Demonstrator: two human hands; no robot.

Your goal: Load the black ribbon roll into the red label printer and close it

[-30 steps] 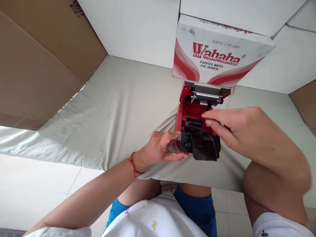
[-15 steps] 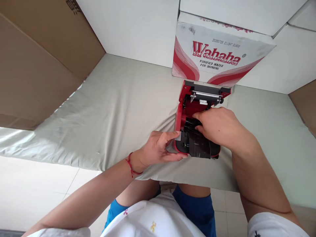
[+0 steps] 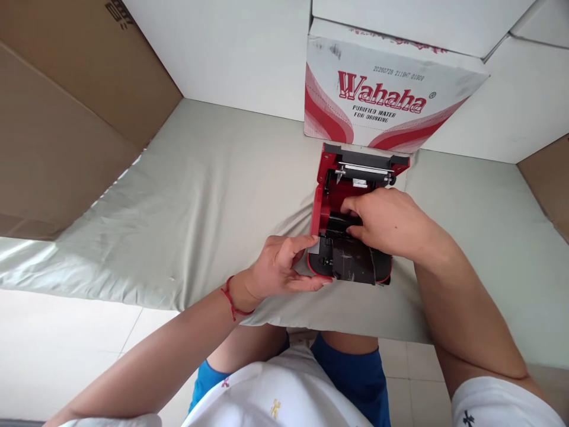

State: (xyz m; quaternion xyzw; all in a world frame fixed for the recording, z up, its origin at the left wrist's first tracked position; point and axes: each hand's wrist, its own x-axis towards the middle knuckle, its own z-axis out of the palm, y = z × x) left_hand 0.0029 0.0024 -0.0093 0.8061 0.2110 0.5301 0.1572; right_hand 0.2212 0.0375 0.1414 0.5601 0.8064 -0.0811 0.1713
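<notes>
Black roll: in bay of red device, long axis approx. L–R, just L of & partly under R fingers.
Dark strip: nr side of roll, over device's front panel.
R hand: nearer to roll; thumb & index apart, either side of it; can't tell if pinched.
L hand: fingers gripping device's front-L corner.
Table: under device; Wahaha carton just behind.

Plain indoor workspace, cloth-covered table, water carton, tiled floor
</notes>
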